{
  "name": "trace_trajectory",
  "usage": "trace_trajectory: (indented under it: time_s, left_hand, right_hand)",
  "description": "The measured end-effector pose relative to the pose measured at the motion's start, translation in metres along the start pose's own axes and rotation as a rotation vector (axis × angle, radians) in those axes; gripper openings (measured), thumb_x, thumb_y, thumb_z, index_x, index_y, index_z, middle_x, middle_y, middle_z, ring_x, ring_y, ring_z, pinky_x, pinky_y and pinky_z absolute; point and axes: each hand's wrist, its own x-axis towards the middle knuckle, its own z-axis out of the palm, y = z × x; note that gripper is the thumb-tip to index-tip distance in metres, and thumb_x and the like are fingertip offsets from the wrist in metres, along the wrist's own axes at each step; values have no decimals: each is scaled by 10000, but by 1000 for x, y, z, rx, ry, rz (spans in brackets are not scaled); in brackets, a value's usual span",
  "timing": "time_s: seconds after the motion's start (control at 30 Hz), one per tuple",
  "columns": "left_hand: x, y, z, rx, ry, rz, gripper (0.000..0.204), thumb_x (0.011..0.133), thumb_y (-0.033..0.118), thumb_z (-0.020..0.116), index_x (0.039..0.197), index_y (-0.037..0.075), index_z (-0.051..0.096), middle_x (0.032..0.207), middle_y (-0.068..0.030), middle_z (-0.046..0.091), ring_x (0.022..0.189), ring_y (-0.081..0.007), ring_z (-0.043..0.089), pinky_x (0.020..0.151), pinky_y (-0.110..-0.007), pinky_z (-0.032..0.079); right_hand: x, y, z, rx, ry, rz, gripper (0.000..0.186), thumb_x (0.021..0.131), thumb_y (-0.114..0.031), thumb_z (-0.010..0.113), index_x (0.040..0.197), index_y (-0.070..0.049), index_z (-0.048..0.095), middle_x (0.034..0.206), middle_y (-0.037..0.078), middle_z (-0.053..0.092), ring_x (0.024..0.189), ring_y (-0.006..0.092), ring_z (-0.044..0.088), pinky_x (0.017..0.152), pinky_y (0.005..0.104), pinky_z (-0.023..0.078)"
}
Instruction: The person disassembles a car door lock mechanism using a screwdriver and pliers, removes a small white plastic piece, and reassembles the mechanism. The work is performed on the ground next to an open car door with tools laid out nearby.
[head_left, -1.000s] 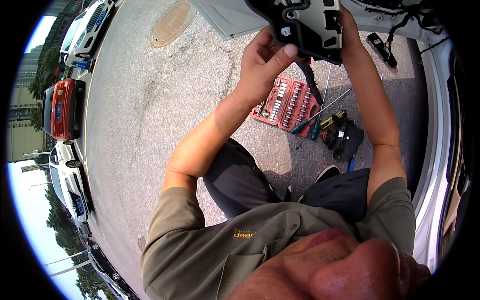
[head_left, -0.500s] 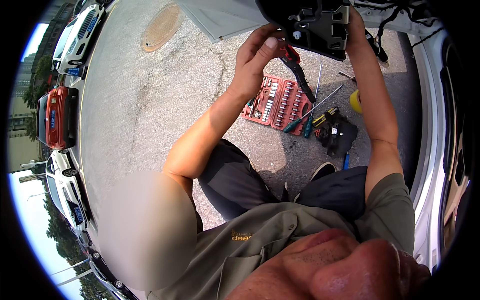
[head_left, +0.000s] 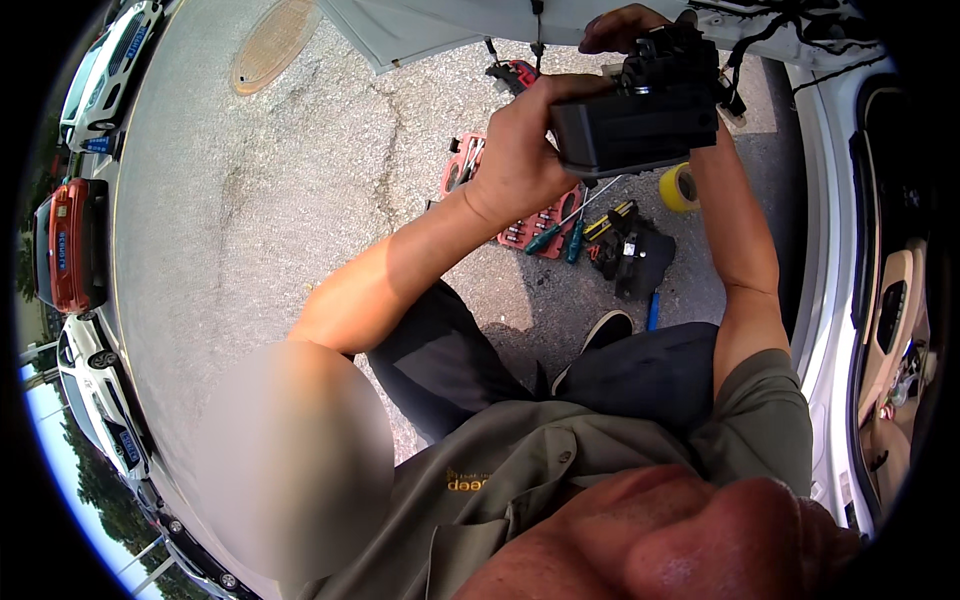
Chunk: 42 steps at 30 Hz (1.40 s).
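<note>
1. Left hand (head_left: 520, 150) wrapped around the black plastic car module (head_left: 640, 120), held raised above the red socket set (head_left: 500, 195).
2. Right hand (head_left: 625, 25) fingers closed on its top edge.
3. Risk: attached wiring (head_left: 745, 60) snags; module drops onto the screwdrivers (head_left: 560, 230).

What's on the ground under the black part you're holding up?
Below the black part: a red socket tray, two screwdrivers and yellow tape. The part and left hand cover most of the tray.

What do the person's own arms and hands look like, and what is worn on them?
Both forearms are bare. The left hand and right hand wear no gloves, and no watch shows. Short olive-green shirt sleeves end above the elbows.
</note>
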Motion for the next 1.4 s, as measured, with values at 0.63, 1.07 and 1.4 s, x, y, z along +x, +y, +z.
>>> trace_trajectory:
  time_s: [0.63,1.07,1.4]
  left_hand:
    - [-8,-74,32,-61,-57,269,584,629,19,792,1196,76,666,1207,-131,597,1118,-378,617,936,-461,529]
    - [-7,-68,32,-159,-23,187,641,592,21,773,1215,79,638,1200,-121,595,1094,-361,600,929,-439,521]
    - [-6,-81,26,-104,-131,142,593,675,79,813,1235,69,617,1219,-121,684,1105,-339,654,966,-412,522]
  right_hand:
    - [-69,13,98,414,733,150,529,1042,-401,550,1426,-37,526,1358,137,615,1203,227,639,1037,356,548]
    - [-69,1,119,459,752,114,467,1043,-319,559,1419,-43,527,1346,123,620,1193,217,637,1039,350,539]
    - [-79,51,93,550,819,129,435,1027,-314,581,1349,-21,584,1264,131,674,1136,225,672,1013,347,554]
